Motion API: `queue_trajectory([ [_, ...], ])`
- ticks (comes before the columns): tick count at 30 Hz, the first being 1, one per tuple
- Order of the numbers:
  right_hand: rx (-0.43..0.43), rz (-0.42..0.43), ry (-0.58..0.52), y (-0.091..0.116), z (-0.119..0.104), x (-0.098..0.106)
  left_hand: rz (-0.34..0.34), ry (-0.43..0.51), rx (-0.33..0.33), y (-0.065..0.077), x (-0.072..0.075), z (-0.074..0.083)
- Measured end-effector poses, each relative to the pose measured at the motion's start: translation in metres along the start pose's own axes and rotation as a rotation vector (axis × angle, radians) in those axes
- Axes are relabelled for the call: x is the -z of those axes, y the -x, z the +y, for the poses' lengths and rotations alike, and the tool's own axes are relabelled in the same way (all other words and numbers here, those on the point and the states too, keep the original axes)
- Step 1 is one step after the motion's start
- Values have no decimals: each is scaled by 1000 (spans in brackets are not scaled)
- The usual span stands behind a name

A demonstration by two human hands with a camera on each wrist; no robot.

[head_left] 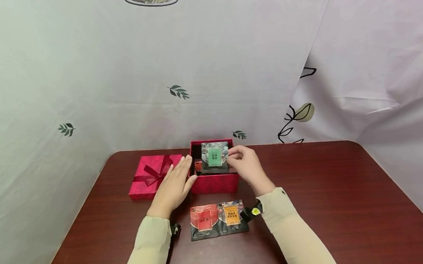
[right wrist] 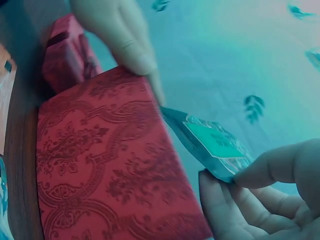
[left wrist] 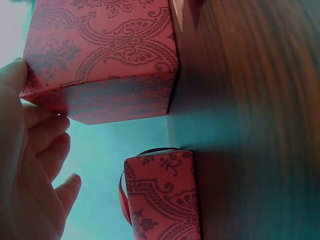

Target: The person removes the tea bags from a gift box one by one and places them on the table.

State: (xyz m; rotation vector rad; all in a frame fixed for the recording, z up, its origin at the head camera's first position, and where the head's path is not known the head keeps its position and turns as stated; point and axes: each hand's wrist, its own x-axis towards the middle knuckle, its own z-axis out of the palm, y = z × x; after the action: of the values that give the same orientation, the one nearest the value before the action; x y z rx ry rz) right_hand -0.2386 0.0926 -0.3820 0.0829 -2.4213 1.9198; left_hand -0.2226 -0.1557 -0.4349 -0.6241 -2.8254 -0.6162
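My right hand (head_left: 248,166) pinches the edge of a square sachet with a green label (head_left: 215,158), which is tilted over the mouth of a red box (head_left: 215,184). In the right wrist view the thumb and fingers grip a corner of the green-labelled sachet (right wrist: 215,142) just above the box rim. My left hand (head_left: 174,184) rests its fairly straight fingers against the left side of the box. In the left wrist view those fingertips touch the patterned box wall (left wrist: 100,45). A red-labelled packet (head_left: 198,166) shows partly inside the box, behind the held sachet.
The red lid with a dark ribbon bow (head_left: 143,189) lies left of the box, partly behind my left hand. In front, a red-labelled sachet (head_left: 204,222) and an orange-labelled sachet (head_left: 232,217) lie side by side on the brown table (head_left: 332,197). A white patterned cloth (head_left: 228,64) hangs behind.
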Motion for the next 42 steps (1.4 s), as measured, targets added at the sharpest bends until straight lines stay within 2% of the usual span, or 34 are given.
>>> queue_trajectory([
  [3,-38,-39,-98,7,4,12,-1,1,0,0,0,0],
  [6,-70,-80,-146,13,7,25,1,-2,0,0,-1,1],
  [13,-92,-156,-156,25,13,55,2,-5,2,0,-1,1],
  [18,-136,-245,-108,29,21,77,5,-1,-1,0,-1,1],
  [24,-166,-406,-65,31,35,97,7,-5,-3,0,-1,1],
  [34,-180,-658,101,31,53,113,0,-2,-3,0,-1,1],
  [38,-195,-709,180,32,59,114,2,-1,-6,0,-1,1],
  [42,-232,-707,231,33,63,115,6,-2,-10,0,0,2],
])
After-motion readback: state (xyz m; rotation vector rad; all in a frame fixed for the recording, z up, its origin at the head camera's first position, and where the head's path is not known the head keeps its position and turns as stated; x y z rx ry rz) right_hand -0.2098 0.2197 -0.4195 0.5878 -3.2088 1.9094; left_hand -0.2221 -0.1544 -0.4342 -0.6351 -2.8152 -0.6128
